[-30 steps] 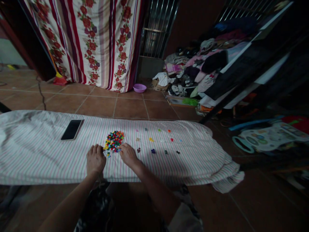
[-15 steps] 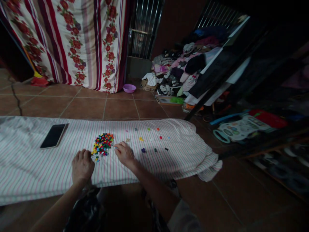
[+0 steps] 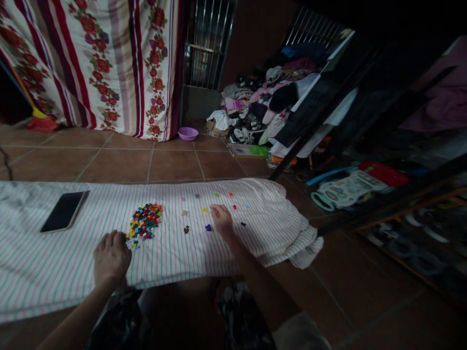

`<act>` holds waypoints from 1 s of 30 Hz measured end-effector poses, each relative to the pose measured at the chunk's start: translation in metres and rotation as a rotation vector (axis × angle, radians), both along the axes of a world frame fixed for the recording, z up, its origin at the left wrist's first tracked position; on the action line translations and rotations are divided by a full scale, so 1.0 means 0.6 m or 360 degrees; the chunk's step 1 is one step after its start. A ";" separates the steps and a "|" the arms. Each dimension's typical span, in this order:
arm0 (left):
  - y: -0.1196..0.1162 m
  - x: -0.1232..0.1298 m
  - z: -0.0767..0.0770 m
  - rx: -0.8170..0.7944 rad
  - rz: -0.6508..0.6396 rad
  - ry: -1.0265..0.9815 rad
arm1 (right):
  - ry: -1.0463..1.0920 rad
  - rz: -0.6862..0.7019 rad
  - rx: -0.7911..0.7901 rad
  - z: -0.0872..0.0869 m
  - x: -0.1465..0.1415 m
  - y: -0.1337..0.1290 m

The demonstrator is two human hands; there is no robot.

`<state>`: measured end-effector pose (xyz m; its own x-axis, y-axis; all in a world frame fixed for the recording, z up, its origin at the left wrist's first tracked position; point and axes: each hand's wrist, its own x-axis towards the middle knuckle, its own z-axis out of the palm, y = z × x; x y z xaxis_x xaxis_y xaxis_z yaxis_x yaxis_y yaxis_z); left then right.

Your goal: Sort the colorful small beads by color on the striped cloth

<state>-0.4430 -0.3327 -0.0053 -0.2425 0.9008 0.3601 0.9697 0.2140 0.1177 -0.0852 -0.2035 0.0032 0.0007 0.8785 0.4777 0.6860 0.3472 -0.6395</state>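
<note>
A heap of tiny multicoloured plastic pieces (image 3: 146, 221) lies on a striped cloth (image 3: 175, 257). My left hand (image 3: 111, 255) rests palm down at the heap's near left edge, fingers loosely bent and apart, gripping nothing visible. Right of the heap, small same-colour groups are spread in rows: brown (image 3: 186, 229), beige (image 3: 184, 213), yellow (image 3: 205, 210), purple (image 3: 208, 227), red (image 3: 234, 207) and black (image 3: 243, 224) pieces among them. My right hand (image 3: 222, 218) hovers just right of the yellow group, thumb and fingertips pinched. Whatever they hold is too small to make out, and the hand hides the cloth beneath it.
A dark-screened phone (image 3: 64, 212) lies at the cloth's left. Beyond, on the tiled floor, stand a purple basin (image 3: 188, 133) and a heap of clothes (image 3: 259, 104). A white toy panel (image 3: 346, 188) and a rack with shoes (image 3: 412, 243) are at the right.
My right hand has moved right, from beside the heap to next to the yellow group, uncovering the brown pieces. My left hand stays by the heap. The camera view has shifted slightly.
</note>
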 end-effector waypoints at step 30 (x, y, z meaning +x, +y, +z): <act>0.000 -0.002 -0.010 0.0049 -0.0011 -0.0088 | -0.0406 -0.0583 -0.0334 -0.015 0.234 0.081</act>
<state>-0.4440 -0.3329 -0.0113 -0.2566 0.8912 0.3741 0.9630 0.2027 0.1777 0.0550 -0.1546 -0.0058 0.2336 0.9197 0.3155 0.8828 -0.0646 -0.4654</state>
